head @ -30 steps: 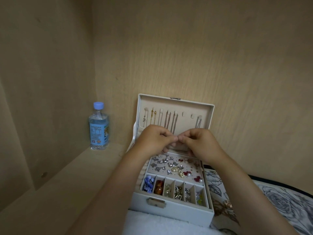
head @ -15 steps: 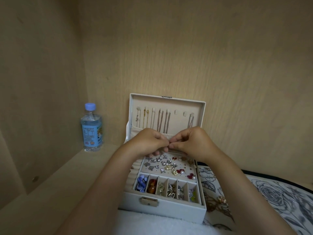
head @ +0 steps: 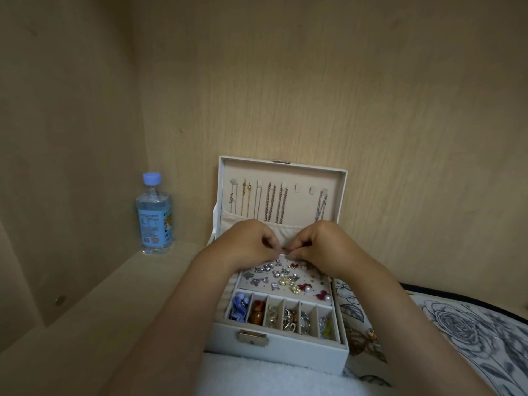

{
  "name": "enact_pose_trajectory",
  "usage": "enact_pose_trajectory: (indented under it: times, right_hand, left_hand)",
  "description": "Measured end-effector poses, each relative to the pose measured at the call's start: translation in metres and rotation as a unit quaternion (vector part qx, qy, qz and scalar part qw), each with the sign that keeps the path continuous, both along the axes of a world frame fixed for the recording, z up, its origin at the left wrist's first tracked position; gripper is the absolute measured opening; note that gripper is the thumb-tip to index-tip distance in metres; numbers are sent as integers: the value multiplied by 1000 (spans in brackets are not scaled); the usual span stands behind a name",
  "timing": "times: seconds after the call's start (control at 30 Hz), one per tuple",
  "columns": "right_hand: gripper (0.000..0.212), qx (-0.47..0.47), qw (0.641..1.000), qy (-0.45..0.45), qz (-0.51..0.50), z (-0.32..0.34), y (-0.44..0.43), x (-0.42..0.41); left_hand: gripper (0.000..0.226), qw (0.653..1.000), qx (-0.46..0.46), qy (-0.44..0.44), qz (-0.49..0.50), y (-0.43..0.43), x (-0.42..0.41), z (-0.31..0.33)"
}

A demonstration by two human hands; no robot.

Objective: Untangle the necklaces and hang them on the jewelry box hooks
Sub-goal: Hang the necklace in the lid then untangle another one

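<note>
Left hand [head: 248,247], right hand [head: 323,248]: fingertips pinched together above jewelry box [head: 280,351] tray, on necklace [head: 284,249], barely visible. In box lid: hung necklaces [head: 275,205]. Risk: hard pull tightens knot; slip drops chain among box earrings [head: 285,277].

The white rectangular jewelry box [head: 274,352] looks like smooth, matt faux leather, with a beige cloth lid lining [head: 303,178] and a dull metal front clasp [head: 251,337]. The thin hanging chain necklaces [head: 275,204] glint like metal. The clear blue-capped bottle [head: 154,218] is glossy plastic. The pale wall panels [head: 314,81] show matt wood grain.
</note>
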State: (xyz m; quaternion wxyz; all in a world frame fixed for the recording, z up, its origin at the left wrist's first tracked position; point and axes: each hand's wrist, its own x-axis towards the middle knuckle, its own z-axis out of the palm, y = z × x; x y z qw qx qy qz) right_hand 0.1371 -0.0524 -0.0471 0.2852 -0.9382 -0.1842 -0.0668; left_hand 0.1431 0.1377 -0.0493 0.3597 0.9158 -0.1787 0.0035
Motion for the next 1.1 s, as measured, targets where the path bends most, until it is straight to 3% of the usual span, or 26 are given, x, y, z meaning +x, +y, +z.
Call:
enact_pose_trajectory:
  times: [0.3,0.43,0.6,0.8,0.9,1.1]
  right_hand:
    - [4,-136,987,-91,-1,1,11,-3]
    - [14,-203,977,-59,-5,7,10,-4]
    - [13,-123,992,-14,-11,6,8,-3]
    - [10,-2,1000,-25,-15,25,-20,-17]
    - [15,-39,998,-30,-31,31,-55,-37]
    - [15,-68,994,66,-59,8,-130,-83]
  left_hand:
    - [10,998,57,-15,5,0,3,-2]
    - [11,998,67,-16,5,-1,4,-3]
    - [11,996,84,-29,7,-2,3,-2]
    - [12,992,78,-98,29,-18,-9,10]
    - [17,989,70,-130,6,-49,-26,14]
    - [13,966,135,-193,-108,-115,-60,-9]
